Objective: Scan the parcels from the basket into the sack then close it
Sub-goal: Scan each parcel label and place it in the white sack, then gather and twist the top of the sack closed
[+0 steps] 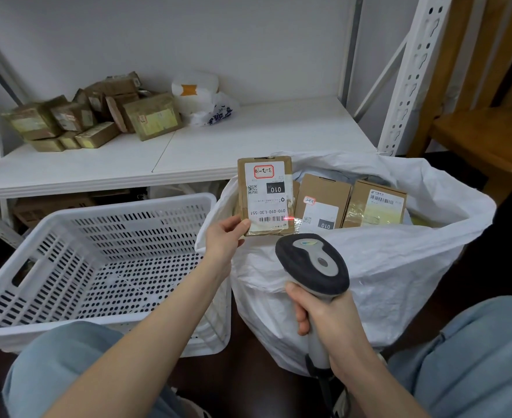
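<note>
My left hand (224, 235) grips the lower left corner of a small brown cardboard parcel (265, 196) with a white label, held upright over the left rim of the white sack (384, 267). My right hand (324, 315) grips the handle of a grey and black barcode scanner (313, 262), whose head points at the parcel. A red scan line shows at the right end of the label's barcode. Inside the open sack lie other brown parcels (321, 202), one (376, 203) to the right. The white perforated basket (67, 224) at the left shows no parcels inside.
A white shelf (248, 140) runs behind the basket and sack, with a pile of brown parcels (97, 116) at its left and a white plastic bag (200, 96) beside them. A wooden chair (484, 131) stands at the right. My knees in blue jeans frame the bottom.
</note>
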The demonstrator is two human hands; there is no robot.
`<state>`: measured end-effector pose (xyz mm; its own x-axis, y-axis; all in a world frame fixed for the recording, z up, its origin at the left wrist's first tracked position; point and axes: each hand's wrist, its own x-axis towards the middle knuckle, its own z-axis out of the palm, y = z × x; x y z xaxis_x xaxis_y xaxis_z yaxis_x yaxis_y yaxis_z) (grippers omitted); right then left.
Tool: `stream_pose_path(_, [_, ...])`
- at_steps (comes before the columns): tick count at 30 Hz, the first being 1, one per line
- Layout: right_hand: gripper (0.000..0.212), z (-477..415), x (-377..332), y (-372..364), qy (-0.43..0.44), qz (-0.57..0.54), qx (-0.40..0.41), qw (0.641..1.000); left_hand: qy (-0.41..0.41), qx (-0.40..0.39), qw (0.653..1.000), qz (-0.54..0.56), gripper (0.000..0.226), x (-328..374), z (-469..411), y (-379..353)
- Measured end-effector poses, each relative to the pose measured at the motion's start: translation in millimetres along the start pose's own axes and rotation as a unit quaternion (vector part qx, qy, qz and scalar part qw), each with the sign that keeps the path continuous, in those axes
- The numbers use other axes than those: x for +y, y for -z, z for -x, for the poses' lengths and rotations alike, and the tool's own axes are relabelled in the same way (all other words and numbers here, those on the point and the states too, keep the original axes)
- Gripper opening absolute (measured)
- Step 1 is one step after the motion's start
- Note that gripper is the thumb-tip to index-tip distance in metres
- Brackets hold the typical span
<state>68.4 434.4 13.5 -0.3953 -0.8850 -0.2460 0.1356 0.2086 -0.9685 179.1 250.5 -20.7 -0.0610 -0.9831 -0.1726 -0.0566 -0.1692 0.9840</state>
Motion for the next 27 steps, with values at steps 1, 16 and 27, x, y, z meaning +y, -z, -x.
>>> stream_pose_path(1, [0.04,0,1,0,0.0,-0.003,0.001,1.0,0.0,0.0,1.0,0.001,0.029,0,0,0])
stream_pose_path(16, [0.012,-40,-31,20,-0.014,-0.109,0.029,0.994,-0.102,-0.004,0.99,-0.099,0.027,29,-28,-12])
stream_pose_path(27, [0.014,-85,-49,28,-0.011,-0.134,0.097,0.986,-0.271,-0.155,0.785,-0.535,0.018,13,-63,-98])
